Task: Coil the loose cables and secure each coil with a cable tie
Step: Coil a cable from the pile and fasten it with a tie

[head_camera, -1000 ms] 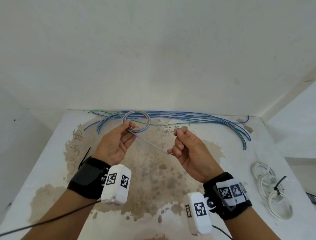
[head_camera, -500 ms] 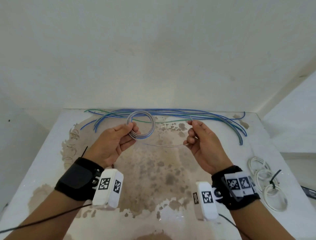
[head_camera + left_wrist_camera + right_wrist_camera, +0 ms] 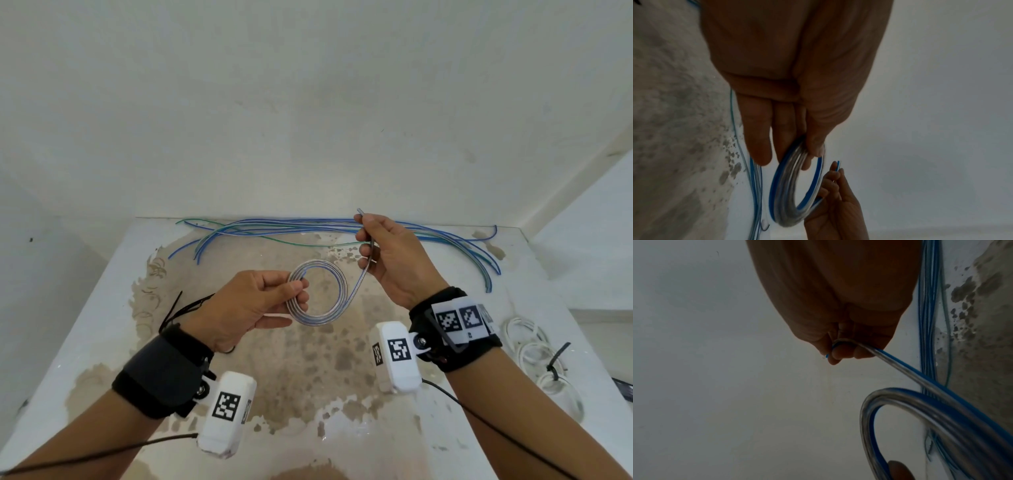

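Note:
A clear cable with a blue stripe is wound into a small coil (image 3: 317, 293) held above the stained table (image 3: 102, 329). My left hand (image 3: 274, 301) pinches the coil's left side between thumb and fingers; in the left wrist view the thumb presses on the coil (image 3: 795, 188). My right hand (image 3: 373, 246) grips the cable's free end up and to the right, with the tip (image 3: 359, 210) poking above the fingers. In the right wrist view the cable's free end (image 3: 906, 368) runs from the curled fingers down to the coil (image 3: 920, 410).
Several loose blue and green cables (image 3: 308, 228) lie along the table's far edge by the wall. Black cable ties (image 3: 181, 308) lie at the left behind my left wrist. White coils (image 3: 537, 353) with a black tie lie at the right edge.
My left hand has brought the coil nearer and lower. My right hand has risen and moved right, and the short tail now runs steeply up from the coil.

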`<state>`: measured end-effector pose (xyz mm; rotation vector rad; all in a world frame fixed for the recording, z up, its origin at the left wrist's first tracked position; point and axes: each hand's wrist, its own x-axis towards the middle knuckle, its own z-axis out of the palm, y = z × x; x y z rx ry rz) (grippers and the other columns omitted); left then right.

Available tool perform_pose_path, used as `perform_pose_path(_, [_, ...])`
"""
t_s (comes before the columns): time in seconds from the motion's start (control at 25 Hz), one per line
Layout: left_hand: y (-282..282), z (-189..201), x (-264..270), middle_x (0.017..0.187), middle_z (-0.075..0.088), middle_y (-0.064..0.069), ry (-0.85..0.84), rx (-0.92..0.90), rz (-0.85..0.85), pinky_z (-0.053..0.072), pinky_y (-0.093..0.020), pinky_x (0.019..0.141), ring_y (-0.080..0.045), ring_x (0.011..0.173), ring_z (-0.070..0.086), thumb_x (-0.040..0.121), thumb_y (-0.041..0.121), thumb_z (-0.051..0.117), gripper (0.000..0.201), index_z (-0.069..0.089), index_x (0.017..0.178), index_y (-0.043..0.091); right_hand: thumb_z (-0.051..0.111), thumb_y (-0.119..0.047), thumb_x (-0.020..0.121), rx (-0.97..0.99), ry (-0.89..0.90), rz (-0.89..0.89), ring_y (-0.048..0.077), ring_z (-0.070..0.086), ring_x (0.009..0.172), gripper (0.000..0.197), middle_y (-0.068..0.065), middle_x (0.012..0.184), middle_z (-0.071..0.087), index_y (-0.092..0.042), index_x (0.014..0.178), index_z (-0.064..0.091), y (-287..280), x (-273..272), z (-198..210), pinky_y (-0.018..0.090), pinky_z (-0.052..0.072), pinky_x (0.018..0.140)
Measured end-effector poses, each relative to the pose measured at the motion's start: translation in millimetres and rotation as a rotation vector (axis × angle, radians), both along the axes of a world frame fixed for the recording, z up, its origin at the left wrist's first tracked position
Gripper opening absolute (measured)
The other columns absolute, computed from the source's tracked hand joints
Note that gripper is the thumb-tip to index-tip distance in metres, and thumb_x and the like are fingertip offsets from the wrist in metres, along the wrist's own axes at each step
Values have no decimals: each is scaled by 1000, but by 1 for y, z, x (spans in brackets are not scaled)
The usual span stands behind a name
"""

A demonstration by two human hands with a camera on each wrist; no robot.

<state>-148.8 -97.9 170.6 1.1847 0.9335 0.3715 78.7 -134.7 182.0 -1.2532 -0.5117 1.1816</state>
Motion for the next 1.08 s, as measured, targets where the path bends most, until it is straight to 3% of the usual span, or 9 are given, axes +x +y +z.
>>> perform_pose_path(0.16, [0,8,3,94,77,-1,124,59,-168,55,-28,81,-8,87,71,92,30,67,21,75,108,18,61,-26,101,-65,-213,158,7,59,71,18,-6,86,66,-16,106,75,-5,-12,1,22,53,64])
perform_pose_path(0.32, [2,14,7,92,77,0,207,121,-324,52,-25,80,-4,84,69,93,33,67,22,75,107,18,72,-23,94,-61,-413,286,4,60,68,14,-6,79,69,-15,103,78,-14,-28,-2,18,52,60])
perform_pose_path(0.44, [5,14,8,92,77,-3,208,132,-340,54,-30,90,-9,86,70,93,28,68,24,72,112,13,76,-17,91,-44,-366,302,6,57,60,9,-10,62,57,-10,93,71,-20,-35,-7,27,58,63])
perform_pose_path(0.56, [7,9,11,91,76,-15,121,72,-240,56,-42,97,-23,87,71,90,15,72,36,55,121,5,75,-16,91,-62,-307,317,4,64,65,12,-12,62,63,-10,85,66,-26,-40,-13,28,60,63])
perform_pose_path(0.68, [8,6,11,89,77,-16,120,138,-244,56,-35,87,-22,83,71,90,13,72,40,47,120,6,72,-19,94,-87,-250,311,11,69,76,15,2,76,67,-10,84,66,-33,-43,-21,28,60,63])
perform_pose_path(0.8, [6,3,10,87,77,-10,160,293,-310,50,-28,77,-17,80,70,94,21,69,30,51,115,10,65,-19,99,-79,-184,309,16,71,82,15,14,91,71,-6,91,67,-42,-45,-27,29,60,70])
perform_pose_path(0.92, [1,-6,11,81,75,-6,133,331,-255,50,-20,67,-17,76,70,97,20,65,17,57,107,8,66,-8,97,-58,-182,324,20,73,89,9,17,100,73,-6,104,71,-49,-40,-29,29,60,74])
perform_pose_path(1.08, [-8,-23,18,74,59,0,31,296,-140,59,-43,72,-10,61,55,102,17,55,9,55,103,8,69,-3,93,-56,-191,264,16,73,79,17,7,87,72,-5,109,73,-51,-40,-30,27,61,71])
